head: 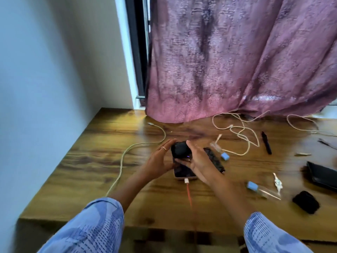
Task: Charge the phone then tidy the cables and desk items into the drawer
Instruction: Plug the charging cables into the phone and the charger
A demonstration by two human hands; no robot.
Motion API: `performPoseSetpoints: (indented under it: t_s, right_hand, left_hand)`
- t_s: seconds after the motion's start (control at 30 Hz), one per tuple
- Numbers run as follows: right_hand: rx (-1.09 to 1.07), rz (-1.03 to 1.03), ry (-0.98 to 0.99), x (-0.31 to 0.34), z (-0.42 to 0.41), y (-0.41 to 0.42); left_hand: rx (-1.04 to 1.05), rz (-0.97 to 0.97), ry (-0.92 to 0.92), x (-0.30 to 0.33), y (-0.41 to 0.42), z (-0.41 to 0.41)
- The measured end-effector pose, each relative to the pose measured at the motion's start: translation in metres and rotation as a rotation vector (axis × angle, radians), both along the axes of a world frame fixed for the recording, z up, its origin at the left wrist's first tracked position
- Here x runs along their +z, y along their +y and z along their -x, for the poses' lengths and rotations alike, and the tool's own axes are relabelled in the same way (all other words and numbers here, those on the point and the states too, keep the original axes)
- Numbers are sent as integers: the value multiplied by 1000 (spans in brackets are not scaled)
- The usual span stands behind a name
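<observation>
A phone (183,171) lies face up on the wooden desk (102,143), with a white plug and orange cable (188,191) in its near end. Above its far end I hold a small black case (180,149) between both hands. My left hand (160,159) cups its left side and my right hand (197,161) grips its right side; a small purple light shows by my right fingers. A dark patterned pouch (216,160) lies just right of my right hand.
A pale cable (127,152) runs along the left of the desk; tangled white cables (240,132) lie at the back. To the right are a black pen (266,143), blue-capped clear items (259,189), a black wallet (322,176) and a black pouch (306,201). A pink curtain (237,61) hangs behind.
</observation>
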State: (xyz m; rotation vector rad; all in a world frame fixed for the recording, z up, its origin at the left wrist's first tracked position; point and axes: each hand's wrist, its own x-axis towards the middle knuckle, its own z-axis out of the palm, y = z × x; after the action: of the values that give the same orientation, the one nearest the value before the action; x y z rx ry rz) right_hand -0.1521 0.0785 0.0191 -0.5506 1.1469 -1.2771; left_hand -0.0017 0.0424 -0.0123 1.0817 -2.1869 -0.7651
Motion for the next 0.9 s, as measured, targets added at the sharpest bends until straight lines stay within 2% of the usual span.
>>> performPoseSetpoints:
  t_s: [0.2,0.33,0.47,0.63,0.73,0.83,0.9]
  right_hand:
    - [27,-46,71,-15,-56,8]
    - [-3,-117,143,-23,-75,7]
    - [-92,-154,47,-34,-90,4]
    - [-102,-181,101,-40,-91,-8]
    - [-54,-158,268,-45,-83,-28]
    - [14,-95,606,-42,-75,-56]
    - [20,-14,746,-36,-71,-80]
  left_hand:
    - [0,-191,62,-1,7,-50]
    - [-77,-390,-10,2,11,-68]
    - [-36,-644,146,7,6,-73]
    - [72,-645,184,-6,-12,-70]
    - [113,-659,227,-8,-29,-68]
    - [193,-679,317,-5,-45,-70]
    - [255,-691,362,0,-58,-73]
